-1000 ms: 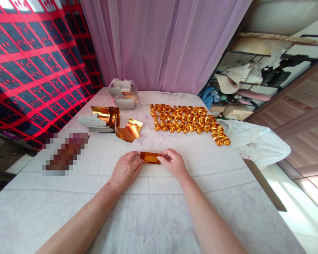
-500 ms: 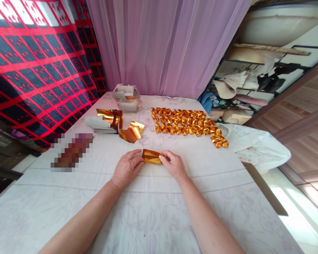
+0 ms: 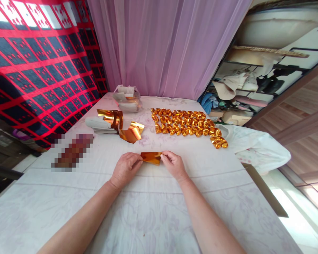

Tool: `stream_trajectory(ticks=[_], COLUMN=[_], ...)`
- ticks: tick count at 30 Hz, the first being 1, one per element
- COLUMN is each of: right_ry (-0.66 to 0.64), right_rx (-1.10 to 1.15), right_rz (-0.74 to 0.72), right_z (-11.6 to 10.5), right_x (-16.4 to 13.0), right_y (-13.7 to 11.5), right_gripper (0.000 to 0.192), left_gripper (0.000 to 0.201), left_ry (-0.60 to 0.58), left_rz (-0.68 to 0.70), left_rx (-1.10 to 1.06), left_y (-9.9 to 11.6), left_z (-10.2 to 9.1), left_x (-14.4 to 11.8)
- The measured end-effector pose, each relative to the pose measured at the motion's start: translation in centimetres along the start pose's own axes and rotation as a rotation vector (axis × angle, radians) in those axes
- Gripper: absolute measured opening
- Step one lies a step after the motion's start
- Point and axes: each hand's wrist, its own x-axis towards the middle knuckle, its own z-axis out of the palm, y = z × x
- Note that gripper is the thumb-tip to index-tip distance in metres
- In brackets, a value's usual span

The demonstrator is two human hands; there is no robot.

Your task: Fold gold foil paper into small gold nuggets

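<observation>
- Holding a small gold foil strip (image 3: 151, 157) between both hands, just above the cloth-covered surface (image 3: 153, 211), near its middle.
- Left hand (image 3: 125, 168): thumb and fingers pinched shut on the strip's left end.
- Right hand (image 3: 174, 164): fingertips pinched shut on the right end.
- Change noted: half a second ago the strip was tipped up, bright face catching light; now it lies flatter and darker, pulled straight between the hands, much as a second ago. Hands barely shifted.
- Judgement: the piece is being turned and flattened in a fold, not yet shaped like the finished ones.
- Rows of folded gold pieces (image 3: 187, 123) lie well beyond, right of centre.
- Loose gold foil curls (image 3: 122, 125) rest on a stack of pale sheets (image 3: 99, 124), far left.
- Clear bag of sheets (image 3: 127, 98) sits by the curtain (image 3: 161, 46); white plastic bag (image 3: 254, 146) at the right edge.
</observation>
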Motion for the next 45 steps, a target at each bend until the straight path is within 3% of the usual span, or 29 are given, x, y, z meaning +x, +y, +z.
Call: stream_trajectory(ticks=[12, 16, 23, 35, 41, 45], right_ry=[-0.148, -0.137, -0.123, -0.075, -0.038, -0.032], right_rx=[0.054, 0.041, 0.048, 0.089, 0.088, 0.068], right_rz=[0.017, 0.035, 0.056, 0.056, 0.046, 0.022], right_z=[-0.1, 0.0, -0.2, 0.5, 0.5, 0.3], right_x=[-0.3, -0.2, 0.0, -0.3, -0.7, -0.8], right_y=[-0.7, -0.6, -0.6, -1.0, -1.7, -2.0], right_gripper=[0.021, 0.021, 0.026, 0.025, 0.025, 0.026], left_gripper=[0.009, 0.01, 0.035, 0.017, 0.019, 0.022], left_ry=[0.097, 0.118, 0.075, 0.099, 0.124, 0.073], left_rz=[-0.137, -0.185, -0.24, -0.236, -0.259, -0.301], left_rx=[-0.107, -0.167, -0.298, -0.306, -0.329, -0.397], left_y=[-0.8, -0.8, -0.4, -0.5, 0.0, 0.5], left_z=[0.5, 0.6, 0.7, 0.6, 0.2, 0.1], left_x=[-0.5, -0.7, -0.8, -0.5, -0.4, -0.5])
